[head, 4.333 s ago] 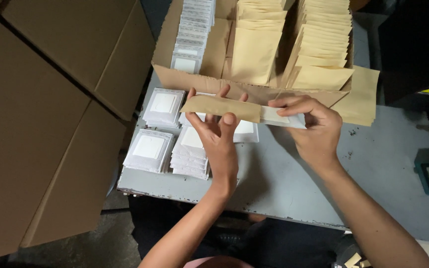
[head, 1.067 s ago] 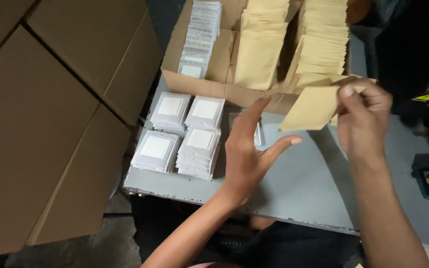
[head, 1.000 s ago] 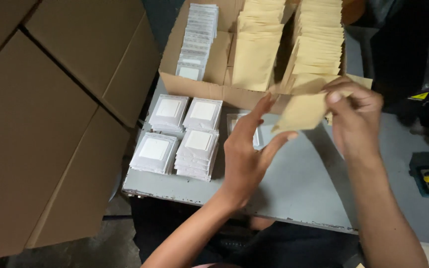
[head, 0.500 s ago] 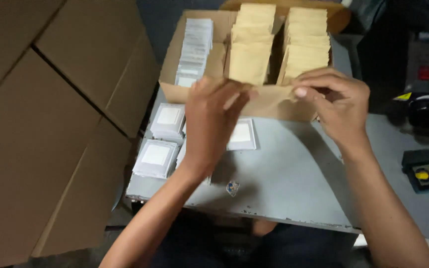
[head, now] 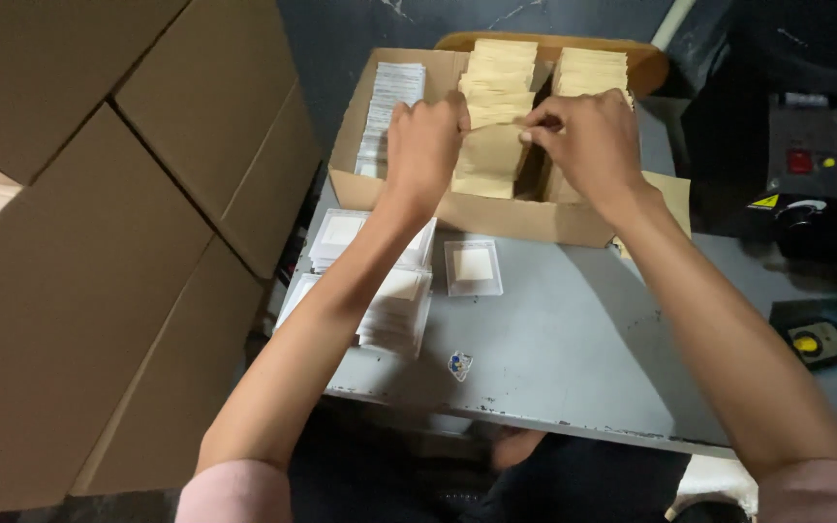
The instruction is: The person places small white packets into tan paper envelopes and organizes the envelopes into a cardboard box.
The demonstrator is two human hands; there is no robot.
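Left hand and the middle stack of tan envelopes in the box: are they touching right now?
Touching. The head view shows the left hand with its fingertips pressed on the top of the middle envelope stack inside the cardboard box, no gap visible.

- One view only, from a camera worn on the person's head, looking steeply down and forward.
- It sits close above the grey table [head: 573, 358], whose near edge runs across the lower frame.
- Both forearms enter from the bottom; the left hand [head: 425, 145] and right hand [head: 588, 140] lie at upper centre.
- Stacked cardboard cartons [head: 99, 242] fill the left side.
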